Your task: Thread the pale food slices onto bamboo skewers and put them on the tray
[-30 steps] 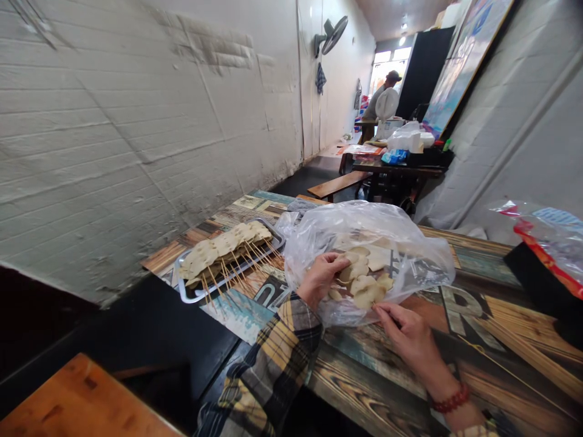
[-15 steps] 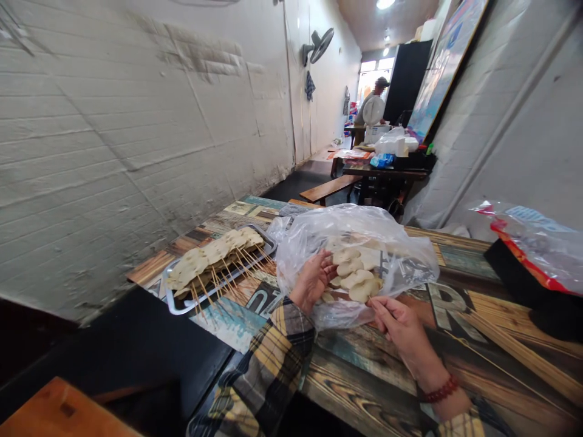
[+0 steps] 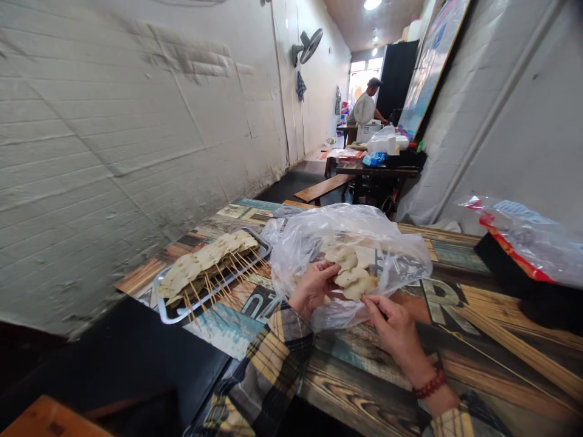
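A clear plastic bag lies open on the painted wooden table, with several pale flat food pieces inside. My left hand reaches into the bag's mouth and its fingers pinch one of the pale pieces. My right hand sits at the bag's near edge, fingers pinched on a thin bamboo skewer that is hard to see. A metal tray to the left holds several finished skewers of the same pale pieces.
Loose bamboo skewers lie on the table at the right. A red-and-clear plastic packet sits on a dark box at far right. A white brick wall runs along the left. Far back, a person stands at another table.
The view has shifted slightly left and up. My left hand has closed on a pale piece and lifted it a little inside the bag; my right hand stays at the bag's edge.
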Tool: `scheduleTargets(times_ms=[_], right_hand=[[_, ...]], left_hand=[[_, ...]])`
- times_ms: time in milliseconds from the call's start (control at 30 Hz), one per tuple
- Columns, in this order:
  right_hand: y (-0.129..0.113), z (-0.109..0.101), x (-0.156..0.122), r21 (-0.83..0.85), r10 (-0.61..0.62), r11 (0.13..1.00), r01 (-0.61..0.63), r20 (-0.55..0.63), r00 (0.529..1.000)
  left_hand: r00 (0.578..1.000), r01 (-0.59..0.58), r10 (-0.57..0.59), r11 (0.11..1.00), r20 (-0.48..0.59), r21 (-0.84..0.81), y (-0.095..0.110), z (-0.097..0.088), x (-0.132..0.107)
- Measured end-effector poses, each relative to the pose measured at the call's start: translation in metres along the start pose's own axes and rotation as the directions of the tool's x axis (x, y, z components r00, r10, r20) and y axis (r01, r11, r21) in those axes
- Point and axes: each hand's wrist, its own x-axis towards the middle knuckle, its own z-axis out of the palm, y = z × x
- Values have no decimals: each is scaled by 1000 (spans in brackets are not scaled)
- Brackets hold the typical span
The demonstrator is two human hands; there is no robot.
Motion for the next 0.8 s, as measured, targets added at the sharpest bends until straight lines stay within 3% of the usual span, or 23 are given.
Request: scheduleTargets(times_ms=[267,433,800], right_hand=[[-3,-2,1,-34,-3,999,3,2,1000],[-5,-2,1,-38,-10,999,10,13,1000],[-4,-1,-1,-42,-27,999,28,21,999]], left_hand=[[999,-43,44,998,-5,45,3,4,-4],[996,-58,61,997,-66,55,1,2,-3],[998,-54,57,993,-21,102,-1,1,-1]])
